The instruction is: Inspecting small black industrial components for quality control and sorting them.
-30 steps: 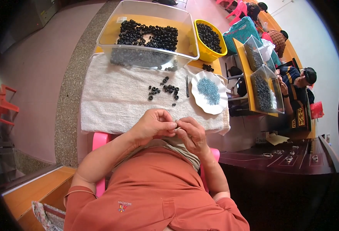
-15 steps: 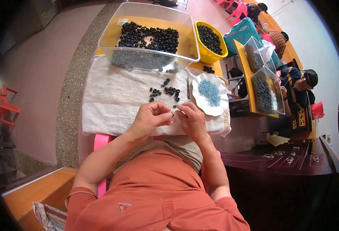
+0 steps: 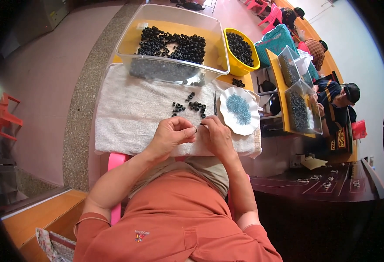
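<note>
One left hand (image 3: 169, 136) pinches thumb to forefinger, contents too small to tell; right hand (image 3: 218, 136) just beside, fingertips down, cannot tell if gripping. Small black ring-shaped pieces (image 3: 196, 105) lie just beyond on white towel cloth (image 3: 126, 109). White label (image 3: 142, 25), unreadable, on clear plastic tub (image 3: 174, 61); rust-orange shirt (image 3: 165, 214) shows printed lettering.

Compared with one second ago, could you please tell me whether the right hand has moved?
Yes, forward: the right hand, which was at the near edge of the white cloth, is now farther in over it.
</note>
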The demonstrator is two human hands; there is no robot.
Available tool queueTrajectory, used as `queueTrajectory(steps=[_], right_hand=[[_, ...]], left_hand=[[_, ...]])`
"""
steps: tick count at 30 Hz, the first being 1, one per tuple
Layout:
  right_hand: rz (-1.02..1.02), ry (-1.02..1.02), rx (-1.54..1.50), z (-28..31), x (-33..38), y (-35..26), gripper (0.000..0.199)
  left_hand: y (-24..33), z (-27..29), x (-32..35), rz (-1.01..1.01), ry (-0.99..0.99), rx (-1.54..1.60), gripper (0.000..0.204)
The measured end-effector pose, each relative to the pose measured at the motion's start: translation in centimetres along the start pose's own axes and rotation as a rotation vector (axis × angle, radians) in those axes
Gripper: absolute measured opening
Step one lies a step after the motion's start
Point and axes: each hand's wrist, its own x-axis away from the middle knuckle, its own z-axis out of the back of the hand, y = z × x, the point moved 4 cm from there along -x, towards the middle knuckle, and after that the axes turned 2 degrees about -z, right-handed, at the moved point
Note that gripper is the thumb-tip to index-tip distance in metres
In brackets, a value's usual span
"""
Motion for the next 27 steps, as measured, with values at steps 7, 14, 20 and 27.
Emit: queueTrajectory(steps=[7,14,20,27], right_hand=[[-0.076,0.048,-0.498,0.0,1.2,1.3,0.017],[-0.205,-0.017,-0.743,-1.4,2.0,2.4,0.016],[-0.064,0.063,-0.87,-1.7,1.7,2.5,0.015],[-0.223,0.043,-1.163,-1.2,2.0,1.2,0.013]], left_hand=[[-0.1,0.0,0.0,0.007,0.017,0.027,0.011],[-0.3,0.0,0.0,0.022,-0.002,0.021,0.011],[-0.6,-0.1,0.0,0.029,-0.021,0.014,0.011],[-0.6,-0.2,0.0,0.025,-0.033,0.013,0.014]])
